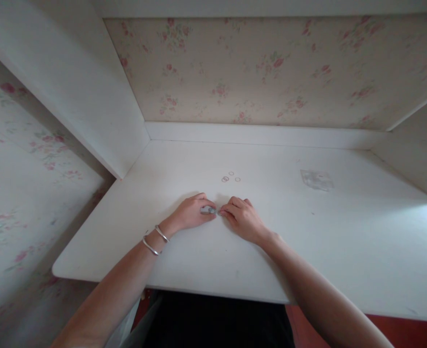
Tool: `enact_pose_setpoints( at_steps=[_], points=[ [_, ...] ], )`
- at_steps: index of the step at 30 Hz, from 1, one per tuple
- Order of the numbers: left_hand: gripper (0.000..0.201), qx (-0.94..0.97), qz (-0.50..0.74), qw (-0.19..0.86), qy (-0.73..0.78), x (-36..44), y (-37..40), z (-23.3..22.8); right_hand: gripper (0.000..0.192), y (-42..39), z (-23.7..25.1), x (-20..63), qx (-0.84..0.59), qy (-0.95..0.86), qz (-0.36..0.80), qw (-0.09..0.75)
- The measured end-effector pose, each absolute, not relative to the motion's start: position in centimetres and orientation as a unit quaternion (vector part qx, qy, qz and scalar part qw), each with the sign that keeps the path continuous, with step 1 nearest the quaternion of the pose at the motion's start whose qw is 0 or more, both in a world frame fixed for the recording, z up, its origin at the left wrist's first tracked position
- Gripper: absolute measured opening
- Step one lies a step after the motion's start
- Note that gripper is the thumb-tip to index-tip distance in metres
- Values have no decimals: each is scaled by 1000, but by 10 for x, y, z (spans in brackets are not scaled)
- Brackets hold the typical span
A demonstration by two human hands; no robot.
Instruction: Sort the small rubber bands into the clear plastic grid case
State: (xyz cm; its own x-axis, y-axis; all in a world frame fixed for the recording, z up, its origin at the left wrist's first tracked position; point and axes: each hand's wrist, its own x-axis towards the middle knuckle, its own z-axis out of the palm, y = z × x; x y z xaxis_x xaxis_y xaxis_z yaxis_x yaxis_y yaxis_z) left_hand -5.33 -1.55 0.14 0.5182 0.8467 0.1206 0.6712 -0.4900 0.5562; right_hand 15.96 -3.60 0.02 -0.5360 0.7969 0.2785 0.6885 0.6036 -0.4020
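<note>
A small silvery object (209, 210) is pinched between two hands at the middle of a white tabletop (184, 261)

The object is seen as a tiny grey, metallic piece, too small for its shape to be made out; no brand, label or writing can be read anywhere. It is held by the fingertips of the left hand (191, 212), which is closed narrowly around it, and it is met at its right end by the fingertips of the right hand (242, 218), curled tight. Two silver bangles (155, 239) are worn on the left wrist. Three small rings (230, 177) are laid just beyond the hands, and a clear plastic bag (316, 179) is set well apart to the right
</note>
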Motion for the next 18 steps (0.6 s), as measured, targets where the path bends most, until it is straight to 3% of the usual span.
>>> enact_pose_setpoints(
  at_steps=[5, 10, 18],
  points=[
    [24, 842, 193, 246, 440, -56, -15, 3, 20, -35, 3, 162, -425, -866, 120, 236],
    [28, 805, 235, 287, 463, -53, -6, 9, 21, -20, 3, 180, -494, -788, 134, 342],
    [23, 839, 216, 181, 466, -17, 50, 4, 23, 6, -16, 207, -612, -697, 167, 334]
  ],
)
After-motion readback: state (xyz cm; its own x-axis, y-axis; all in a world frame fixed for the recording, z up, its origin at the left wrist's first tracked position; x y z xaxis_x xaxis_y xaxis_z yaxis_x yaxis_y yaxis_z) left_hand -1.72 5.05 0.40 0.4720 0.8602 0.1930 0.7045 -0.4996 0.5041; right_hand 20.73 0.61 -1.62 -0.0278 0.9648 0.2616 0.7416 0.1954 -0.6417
